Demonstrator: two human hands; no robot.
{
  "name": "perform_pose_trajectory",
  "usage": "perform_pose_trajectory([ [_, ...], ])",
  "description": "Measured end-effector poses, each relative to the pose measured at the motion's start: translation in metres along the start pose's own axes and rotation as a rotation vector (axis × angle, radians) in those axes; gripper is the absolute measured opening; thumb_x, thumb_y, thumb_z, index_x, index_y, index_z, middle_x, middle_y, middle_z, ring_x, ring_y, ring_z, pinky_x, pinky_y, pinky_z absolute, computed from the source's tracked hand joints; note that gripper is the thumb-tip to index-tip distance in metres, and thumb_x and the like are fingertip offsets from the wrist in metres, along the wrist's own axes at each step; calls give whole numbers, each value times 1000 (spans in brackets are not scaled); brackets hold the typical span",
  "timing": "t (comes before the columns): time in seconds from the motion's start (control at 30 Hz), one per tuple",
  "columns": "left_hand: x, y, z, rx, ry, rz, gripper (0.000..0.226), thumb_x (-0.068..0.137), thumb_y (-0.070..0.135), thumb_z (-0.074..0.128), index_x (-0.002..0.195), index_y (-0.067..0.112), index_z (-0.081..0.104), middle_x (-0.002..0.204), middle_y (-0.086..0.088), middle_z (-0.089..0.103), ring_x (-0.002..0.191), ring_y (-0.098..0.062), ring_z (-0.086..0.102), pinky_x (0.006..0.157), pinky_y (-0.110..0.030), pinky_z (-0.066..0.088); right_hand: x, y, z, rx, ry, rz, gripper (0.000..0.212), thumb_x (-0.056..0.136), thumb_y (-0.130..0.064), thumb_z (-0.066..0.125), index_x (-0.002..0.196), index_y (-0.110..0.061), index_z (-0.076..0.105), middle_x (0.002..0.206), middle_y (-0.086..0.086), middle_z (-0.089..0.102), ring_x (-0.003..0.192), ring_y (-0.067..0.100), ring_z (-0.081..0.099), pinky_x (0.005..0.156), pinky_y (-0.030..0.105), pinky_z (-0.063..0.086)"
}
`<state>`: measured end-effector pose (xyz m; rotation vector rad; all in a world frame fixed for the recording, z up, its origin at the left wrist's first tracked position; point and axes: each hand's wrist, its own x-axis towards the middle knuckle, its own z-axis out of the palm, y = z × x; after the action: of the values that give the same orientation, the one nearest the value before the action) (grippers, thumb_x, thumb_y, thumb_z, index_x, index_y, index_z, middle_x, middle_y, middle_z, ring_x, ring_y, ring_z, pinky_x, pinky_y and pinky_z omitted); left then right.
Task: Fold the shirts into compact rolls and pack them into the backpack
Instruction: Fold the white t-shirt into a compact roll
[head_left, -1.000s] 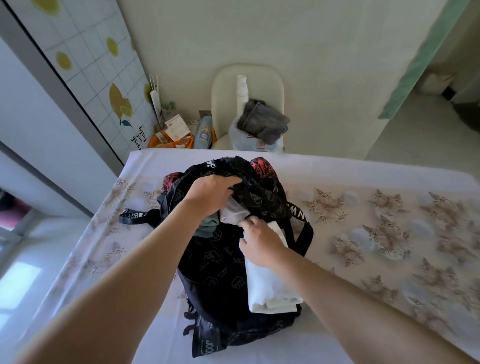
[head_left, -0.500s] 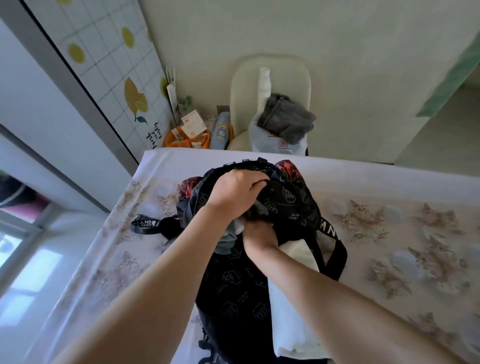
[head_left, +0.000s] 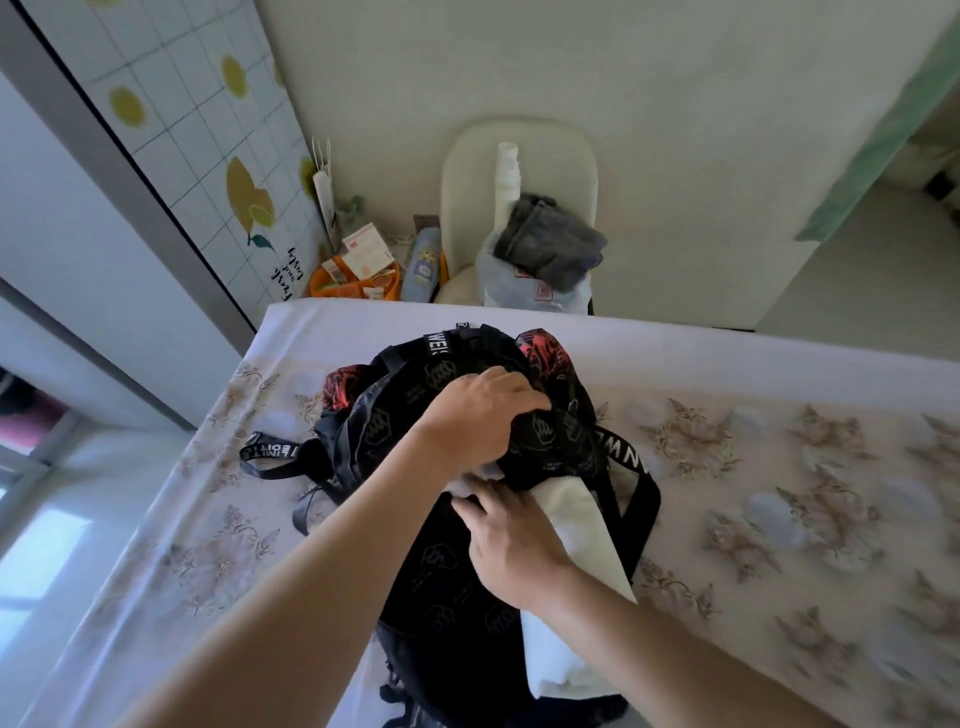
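Shirt roll (head_left: 576, 525), white and long, lies slantwise on the front of the black backpack (head_left: 441, 571), its upper end at the mouth of the bag and most of its length not yet inside. The right hand (head_left: 511, 540) rests on that upper end with fingers fairly straight, pressing rather than clasping; where the thumb sits is hidden. The left hand (head_left: 483, 415) has its fingers curled over the bag's top flap, gripping it and lifting the mouth open.

To do this well, I judge the left hand should keep the flap high and wide while the right feeds the roll in end-first along its own length. Pushing from near the tip is likely to buckle the soft cloth and loosen the roll. A bit of white cloth bunches at the mouth, so it may need tucking down first.

The bag lies on a table under a flowered cloth (head_left: 779, 467). Lettered straps (head_left: 270, 452) trail to the left and could snag at the mouth. Red-patterned fabric (head_left: 540, 348) shows at the bag's top; what it belongs to I cannot tell. Beyond the table stand a pale chair (head_left: 519, 145) bearing a grey cloth (head_left: 550, 247), and an orange basket (head_left: 358, 283), well apart from the work.
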<state>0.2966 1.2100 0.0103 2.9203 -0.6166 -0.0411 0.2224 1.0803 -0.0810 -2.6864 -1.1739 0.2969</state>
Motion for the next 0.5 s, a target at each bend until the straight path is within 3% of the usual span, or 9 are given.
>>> perform_pose_trajectory([
  [0.03,1,4,3,80,-56,49,58,87,10,50,138,37,50,137,7,49,121,-16,46,93,-33,45,-16,7,-4,-3,75,-52,40,89,-24,46,126,-20,59,133,6,56,118,32,54,95,44,46],
  [0.1,4,6,14,238,-135,105,47,90,31,55,137,39,51,140,7,44,119,-17,48,93,-33,45,-50,18,-12,5,125,-138,36,90,-42,46,112,-24,68,117,-2,62,108,22,55,90,41,48],
  [0.17,6,7,19,290,-161,55,36,96,44,51,130,36,59,135,8,49,117,-17,52,89,-33,47,-78,24,-22,8,-12,-124,61,83,-67,47,126,-25,61,132,-1,53,121,22,47,101,44,42],
  [0.27,14,13,3,159,14,-146,33,100,47,46,112,30,71,112,7,66,105,-18,62,80,-34,52,-100,24,-34,-103,-241,5,112,63,-88,48,151,-22,26,159,6,12,148,29,8,115,55,20],
  [0.33,23,15,-11,123,136,-229,34,98,51,47,103,29,74,102,6,70,95,-20,65,74,-33,53,-107,16,-39,-146,-277,133,123,60,-85,58,153,-20,11,161,9,-7,150,34,-6,110,60,27],
  [0.43,29,18,-20,136,121,-257,36,97,53,46,100,29,73,99,5,71,91,-21,65,73,-35,54,-114,1,-38,-131,-285,363,111,75,-61,66,153,-21,-1,161,15,-16,149,42,-4,96,52,46],
  [0.5,28,22,-19,101,103,-285,35,97,53,48,102,29,74,101,5,71,93,-22,65,74,-35,54,-108,-5,-34,-100,-288,479,102,83,-49,62,154,-22,-6,161,16,-20,149,43,-7,100,55,43],
])
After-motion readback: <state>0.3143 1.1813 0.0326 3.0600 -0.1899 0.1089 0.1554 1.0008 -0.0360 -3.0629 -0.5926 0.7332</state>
